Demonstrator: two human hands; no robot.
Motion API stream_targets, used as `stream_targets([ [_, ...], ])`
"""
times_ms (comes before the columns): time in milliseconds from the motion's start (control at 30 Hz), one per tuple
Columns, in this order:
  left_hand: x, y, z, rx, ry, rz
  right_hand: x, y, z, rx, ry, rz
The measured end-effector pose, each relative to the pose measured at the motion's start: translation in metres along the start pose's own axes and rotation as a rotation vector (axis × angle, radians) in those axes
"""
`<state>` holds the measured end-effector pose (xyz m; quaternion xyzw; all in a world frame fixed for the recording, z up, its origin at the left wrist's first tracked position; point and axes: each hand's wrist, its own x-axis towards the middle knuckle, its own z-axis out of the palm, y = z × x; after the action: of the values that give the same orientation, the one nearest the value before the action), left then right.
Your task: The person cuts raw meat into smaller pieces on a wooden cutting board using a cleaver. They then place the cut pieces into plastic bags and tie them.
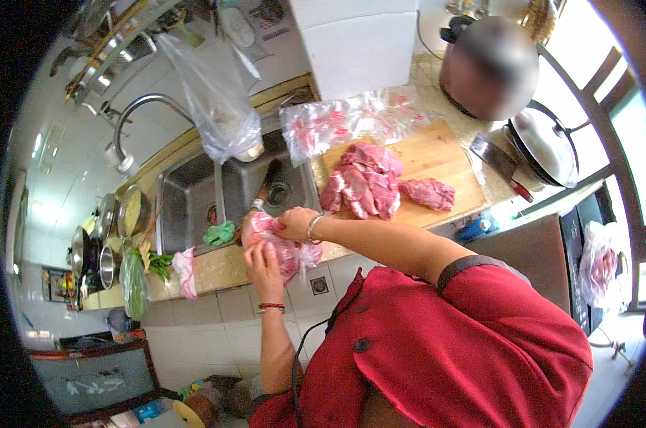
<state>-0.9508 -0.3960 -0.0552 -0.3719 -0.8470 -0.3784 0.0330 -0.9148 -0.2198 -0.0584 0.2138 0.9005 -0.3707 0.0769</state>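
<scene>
A clear plastic bag of raw pink meat (288,259) is held in front of the sink's near edge. My left hand (264,265) is on the bag's left side, fingers bent against it. My right hand (297,222) grips the upper part of the bag; its fingertips are partly hidden by the plastic. To the right, a pile of raw meat pieces (363,179) rests on a wooden cutting board (454,155), with a separate piece of meat (430,193) beside it. An opened plastic bag with red print (350,120) lies along the board's far edge.
A cleaver (497,158) lies right of the board, near a lidded pan (547,142). Behind my hands is a double-bowl steel sink (186,187) with a green cloth (220,233) at its rim. A plastic bag (210,101) hangs over it by the faucet (141,99).
</scene>
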Motion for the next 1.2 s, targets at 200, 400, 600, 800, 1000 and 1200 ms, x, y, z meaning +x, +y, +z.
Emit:
stream_targets([
  [200,0.011,-0.019,0.002,0.091,-0.115,-0.042,-0.052,0.055,-0.043,0.23,0.268,-0.325],
  [400,0.027,-0.007,0.009,0.065,-0.112,-0.184,-0.161,0.166,-0.108,0.225,0.514,-0.026],
  [600,0.015,0.01,0.006,0.43,0.002,-0.1,-0.245,0.237,-0.135,0.218,0.691,0.17],
  [800,0.014,0.01,0.013,0.297,-0.015,-0.159,-0.273,0.255,-0.122,-0.195,0.534,0.064],
  [1000,0.015,0.012,0.013,0.527,0.112,-0.125,-0.248,0.246,-0.102,-0.457,0.505,0.096],
  [1200,0.01,0.026,0.002,0.342,0.123,-0.163,-0.256,0.257,-0.122,-0.385,0.66,0.032],
])
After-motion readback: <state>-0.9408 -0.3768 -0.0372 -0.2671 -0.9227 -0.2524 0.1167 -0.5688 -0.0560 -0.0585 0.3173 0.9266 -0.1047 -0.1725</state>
